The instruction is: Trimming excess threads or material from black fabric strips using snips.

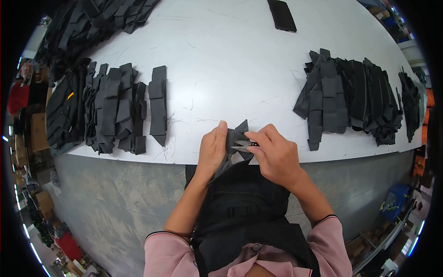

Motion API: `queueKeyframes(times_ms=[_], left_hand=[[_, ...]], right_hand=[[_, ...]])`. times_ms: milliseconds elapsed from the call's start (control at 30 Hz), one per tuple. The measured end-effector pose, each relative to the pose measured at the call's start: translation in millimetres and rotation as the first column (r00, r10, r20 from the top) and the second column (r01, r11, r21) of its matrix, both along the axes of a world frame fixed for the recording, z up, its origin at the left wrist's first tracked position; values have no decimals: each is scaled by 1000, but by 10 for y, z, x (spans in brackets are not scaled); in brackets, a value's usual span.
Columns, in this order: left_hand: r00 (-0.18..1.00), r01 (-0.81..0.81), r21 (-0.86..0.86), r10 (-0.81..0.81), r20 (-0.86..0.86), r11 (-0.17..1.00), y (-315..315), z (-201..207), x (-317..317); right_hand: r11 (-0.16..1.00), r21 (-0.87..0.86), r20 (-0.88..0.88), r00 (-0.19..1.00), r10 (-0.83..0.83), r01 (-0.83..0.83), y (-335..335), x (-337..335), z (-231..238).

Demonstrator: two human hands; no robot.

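A dark grey fabric strip is held upright at the table's near edge by my left hand, thumb on top and fingers closed round its left side. My right hand pinches a small pair of thread snips between thumb and fingers. The two metal blades stand apart and point left, right against the strip. Part of the strip hangs below the edge in front of my black apron. Whether a thread lies between the blades is too small to tell.
On the white table, a single folded grey strip lies beside a left row of strips. Another row lies at right, a large heap at far left. A black phone rests at the back. Loose threads are scattered about.
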State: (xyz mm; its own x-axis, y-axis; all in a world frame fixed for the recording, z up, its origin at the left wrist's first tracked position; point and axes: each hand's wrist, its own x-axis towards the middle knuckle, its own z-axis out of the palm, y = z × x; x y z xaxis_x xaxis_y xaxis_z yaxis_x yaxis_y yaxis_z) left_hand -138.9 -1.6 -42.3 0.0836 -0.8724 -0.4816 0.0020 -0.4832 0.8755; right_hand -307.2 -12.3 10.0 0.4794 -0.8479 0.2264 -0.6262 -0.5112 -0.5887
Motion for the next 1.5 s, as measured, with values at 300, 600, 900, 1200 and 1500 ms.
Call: queueKeyframes(times_ms=[300,600,900,1200,1500], left_hand=[[999,21,-20,-20,50,1000,32,-39,14],[999,23,-6,-23,41,1000,39,-19,27],[999,41,48,-40,-11,998,31,-32,102],[993,110,92,-106,-54,990,21,41,164],[967,155,125,-124,-224,980,27,94,185]], right_hand=[[997,-29,-63,996,64,-66,-78,-37,55],[988,-156,-82,997,6,-19,-34,8,-62],[991,124,58,998,36,-43,-111,-18,26],[937,181,-84,945,317,-298,-267,-76,160],[864,199,-115,865,489,-463,-357,-31,209]])
